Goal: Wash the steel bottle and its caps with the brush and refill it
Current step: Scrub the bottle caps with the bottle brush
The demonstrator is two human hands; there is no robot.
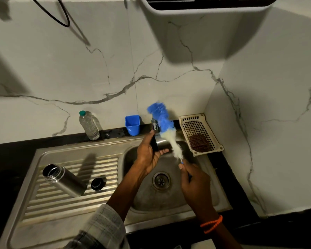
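We have the steel bottle [64,180] standing open-mouthed on the ribbed drainboard [104,164] at about nine o'clock from the sink bowl [201,198], with a small black cap [97,184] just beside it toward three o'clock. Over the bowl our left hand [148,155] grips a second, larger cap [160,143], a steel cup with a black band, thumb on top and fingers curled underneath, while our right hand [194,182] is closed round the thin handle of the bottle brush [166,130], whose white and blue bristles slant up toward twelve o'clock past the tap [155,125]. The bristle head is blurred, so we cannot say whether it touches the cap at this instant. We judge the cap light and rigid but slick when wet, so we would hold it by the black band, which probably gives better purchase than bare steel. The brush looks soft at the bristles and springy in its wire stem, so gripping close to the bristles would give us more control. The bottle itself should be heavier and smooth-walled; we would take it round the middle of the body, below the threaded neck. At the back edge stand a clear plastic bottle [89,125] at eleven o'clock and a blue cup [132,125] at twelve, with a cream basket [196,121] at two.
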